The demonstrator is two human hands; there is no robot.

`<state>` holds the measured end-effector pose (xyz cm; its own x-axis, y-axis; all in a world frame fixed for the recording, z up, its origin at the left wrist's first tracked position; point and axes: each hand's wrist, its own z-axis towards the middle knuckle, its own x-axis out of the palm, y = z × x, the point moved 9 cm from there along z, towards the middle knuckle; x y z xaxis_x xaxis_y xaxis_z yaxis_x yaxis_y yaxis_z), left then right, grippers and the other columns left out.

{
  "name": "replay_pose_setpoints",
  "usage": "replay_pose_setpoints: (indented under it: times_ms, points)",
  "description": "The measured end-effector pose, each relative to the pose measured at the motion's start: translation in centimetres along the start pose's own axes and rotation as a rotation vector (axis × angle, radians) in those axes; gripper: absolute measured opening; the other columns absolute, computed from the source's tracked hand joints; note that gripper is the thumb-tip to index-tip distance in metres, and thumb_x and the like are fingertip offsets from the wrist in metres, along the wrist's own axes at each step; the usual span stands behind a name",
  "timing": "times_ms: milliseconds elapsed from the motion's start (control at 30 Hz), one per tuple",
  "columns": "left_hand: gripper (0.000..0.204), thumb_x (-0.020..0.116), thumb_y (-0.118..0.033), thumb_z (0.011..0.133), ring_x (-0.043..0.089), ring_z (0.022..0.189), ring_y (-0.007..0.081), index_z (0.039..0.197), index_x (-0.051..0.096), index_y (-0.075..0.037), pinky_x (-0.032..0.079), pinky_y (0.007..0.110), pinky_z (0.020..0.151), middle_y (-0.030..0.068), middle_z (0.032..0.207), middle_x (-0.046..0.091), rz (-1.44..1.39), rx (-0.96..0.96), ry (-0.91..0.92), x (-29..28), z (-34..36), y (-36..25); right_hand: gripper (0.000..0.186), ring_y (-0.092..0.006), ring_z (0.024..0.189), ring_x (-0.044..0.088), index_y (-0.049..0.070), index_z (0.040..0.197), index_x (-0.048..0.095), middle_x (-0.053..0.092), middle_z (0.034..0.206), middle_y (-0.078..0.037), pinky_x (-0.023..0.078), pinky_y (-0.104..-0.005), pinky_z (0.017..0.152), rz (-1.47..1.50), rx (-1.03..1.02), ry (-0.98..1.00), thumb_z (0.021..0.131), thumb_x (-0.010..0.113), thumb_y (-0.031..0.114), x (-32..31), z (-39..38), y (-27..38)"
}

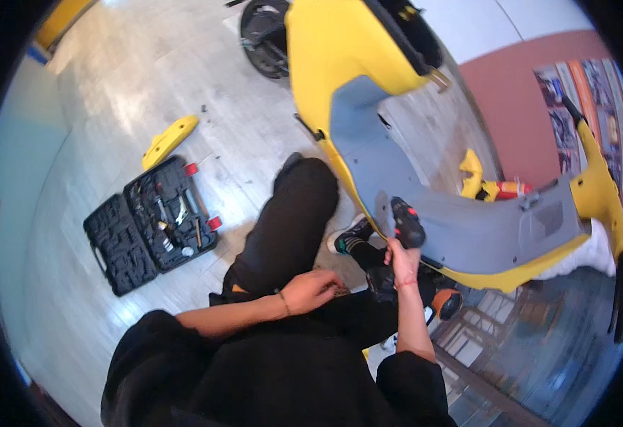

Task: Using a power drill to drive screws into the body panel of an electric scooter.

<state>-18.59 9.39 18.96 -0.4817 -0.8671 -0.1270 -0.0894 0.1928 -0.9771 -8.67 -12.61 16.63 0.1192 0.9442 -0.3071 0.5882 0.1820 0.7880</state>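
Note:
My right hand [402, 262] grips a black and red cordless drill [408, 223] by its handle, with the drill head over the grey footboard [454, 238] of a yellow scooter [347, 43]. The drill's lower end shows below my hand, near my dark-clothed leg. My left hand [315, 288] rests low across my lap, its fingers loosely bent and apart, with nothing visible in it. It is beside my bent knee [304, 199], left of the drill. Whether the drill's tip touches the footboard I cannot tell.
An open black tool case [119, 249] lies on the floor at left, a loose yellow panel [169, 139] just beyond it. Another yellow piece [471, 178] lies behind the scooter. A wheel [262, 39] shows at the top, a pink wall panel with pictures [503, 107] at right.

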Motion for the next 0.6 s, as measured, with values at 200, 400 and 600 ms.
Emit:
replay_pose_setpoints:
  times_ms: [200, 400, 600]
  points:
    - [0.014, 0.055, -0.006, 0.090, 0.065, 0.087, 0.0233, 0.103, 0.061, -0.004, 0.051, 0.032, 0.076, 0.0117, 0.094, 0.062, -0.055, -0.150, -0.099, -2.1, -1.6, 2.6, 0.043, -0.0381, 0.099, 0.062, -0.002, 0.108, 0.057, 0.066, 0.096, -0.024, 0.048, -0.0423, 0.083, -0.390, -0.368, -0.096, 0.074, 0.068, 0.022, 2.3, 5.7, 2.0]
    - [0.013, 0.052, -0.003, 0.092, 0.066, 0.085, 0.0168, 0.102, 0.060, -0.001, 0.051, 0.028, 0.075, 0.0099, 0.094, 0.064, -0.096, -0.301, -0.116, -3.5, -2.4, 4.2, 0.058, -0.0458, 0.095, 0.060, -0.005, 0.126, 0.036, 0.058, 0.102, -0.031, 0.048, -0.0489, 0.086, -0.720, -0.220, -0.110, 0.078, 0.060, 0.016, 7.5, 16.4, 0.0]
    - [0.013, 0.051, -0.002, 0.094, 0.066, 0.084, 0.0154, 0.105, 0.057, 0.001, 0.053, 0.028, 0.076, 0.0091, 0.097, 0.066, -0.137, -0.373, -0.168, -4.0, -1.4, 5.1, 0.073, -0.0362, 0.102, 0.060, -0.007, 0.134, 0.032, 0.057, 0.108, -0.027, 0.051, -0.0419, 0.084, -0.811, -0.169, -0.234, 0.075, 0.069, 0.016, 9.4, 19.7, -2.3]
